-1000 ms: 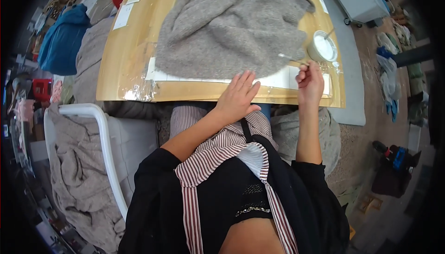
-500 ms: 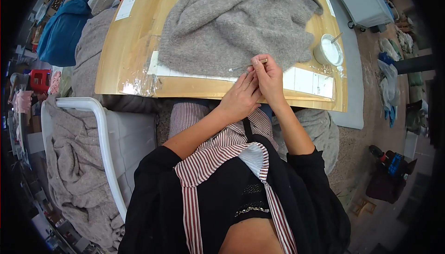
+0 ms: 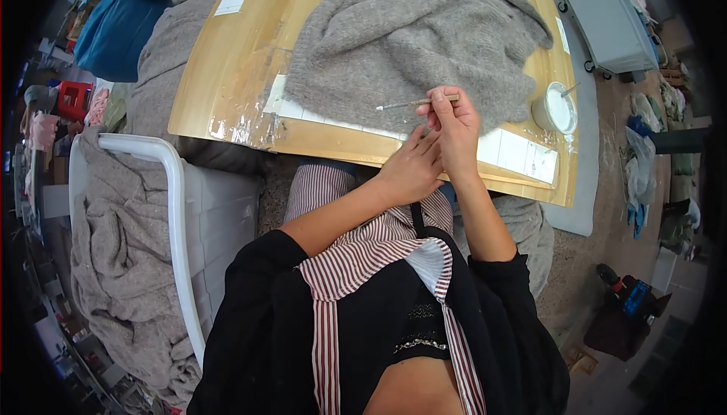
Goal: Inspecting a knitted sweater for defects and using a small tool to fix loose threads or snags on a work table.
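Note:
A thin paintbrush (image 3: 405, 104) with a white-coated tip is pinched in my right hand (image 3: 456, 123). Its tip points left, over the lower part of a grey knitted garment (image 3: 409, 59) spread on the wooden table. My left hand (image 3: 411, 166) lies beside the right one at the near table edge, palm down with fingers stretched toward the garment's hem. Whether those fingertips press on the knit is hard to see. Under the hem runs a white ruled strip (image 3: 522, 155). On the right stands a tub of white paste (image 3: 559, 112) with a stick in it.
The wooden table (image 3: 219, 74) has clear film along its left front. At my left is a white bin (image 3: 176, 210) heaped with grey knitwear (image 3: 125, 241). More grey knits and a blue bundle (image 3: 121, 29) lie beyond it. A grey wheeled cart (image 3: 609, 21) stands far right.
My right hand has lifted a little, apart from the left, and more of the brush shows. The whole view has shifted and tilted slightly.

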Demonstrator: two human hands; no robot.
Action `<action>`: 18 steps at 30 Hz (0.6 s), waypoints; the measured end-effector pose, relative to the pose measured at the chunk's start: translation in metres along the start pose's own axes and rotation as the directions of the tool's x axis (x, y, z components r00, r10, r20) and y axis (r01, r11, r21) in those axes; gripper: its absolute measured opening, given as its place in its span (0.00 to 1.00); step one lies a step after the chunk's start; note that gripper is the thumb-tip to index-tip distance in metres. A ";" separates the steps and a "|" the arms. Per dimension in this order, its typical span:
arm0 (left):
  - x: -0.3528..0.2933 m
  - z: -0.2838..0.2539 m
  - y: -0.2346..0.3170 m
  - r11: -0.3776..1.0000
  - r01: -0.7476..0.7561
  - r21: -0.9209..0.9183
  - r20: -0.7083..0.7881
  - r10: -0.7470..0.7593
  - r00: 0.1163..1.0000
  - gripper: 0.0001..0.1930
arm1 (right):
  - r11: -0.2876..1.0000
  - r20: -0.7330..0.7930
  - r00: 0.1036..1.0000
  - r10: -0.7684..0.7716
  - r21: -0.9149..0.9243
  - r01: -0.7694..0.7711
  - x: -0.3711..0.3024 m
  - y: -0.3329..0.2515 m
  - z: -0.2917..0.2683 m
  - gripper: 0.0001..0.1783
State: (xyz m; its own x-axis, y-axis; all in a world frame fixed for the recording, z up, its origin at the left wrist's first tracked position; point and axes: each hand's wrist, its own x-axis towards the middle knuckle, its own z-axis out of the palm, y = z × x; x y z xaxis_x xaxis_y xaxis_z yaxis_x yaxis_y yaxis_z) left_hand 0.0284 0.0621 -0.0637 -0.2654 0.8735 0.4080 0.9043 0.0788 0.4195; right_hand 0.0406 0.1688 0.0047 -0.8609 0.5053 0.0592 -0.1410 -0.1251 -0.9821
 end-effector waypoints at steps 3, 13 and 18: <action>-0.001 0.004 -0.003 0.999 -0.012 -0.030 -0.075 0.010 0.997 0.26 | 0.999 0.044 0.999 0.030 -0.043 -0.028 0.004 0.011 0.010 0.08; -0.003 0.006 -0.004 0.978 0.017 -0.209 -0.018 -0.021 1.000 0.23 | 0.914 0.088 0.987 -0.133 -0.375 0.156 0.011 0.013 0.018 0.08; -0.003 0.003 -0.004 0.993 0.005 -0.115 -0.014 -0.007 1.000 0.27 | 0.996 0.040 0.998 -0.056 -0.065 0.059 0.017 0.002 0.025 0.08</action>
State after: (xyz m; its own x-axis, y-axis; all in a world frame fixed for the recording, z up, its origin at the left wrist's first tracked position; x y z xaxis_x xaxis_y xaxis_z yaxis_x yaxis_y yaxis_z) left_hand 0.0269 0.0602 -0.0691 -0.2762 0.8663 0.4163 0.8586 0.0277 0.5119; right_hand 0.0130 0.1558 0.0086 -0.8704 0.4772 0.1213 -0.1589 -0.0391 -0.9865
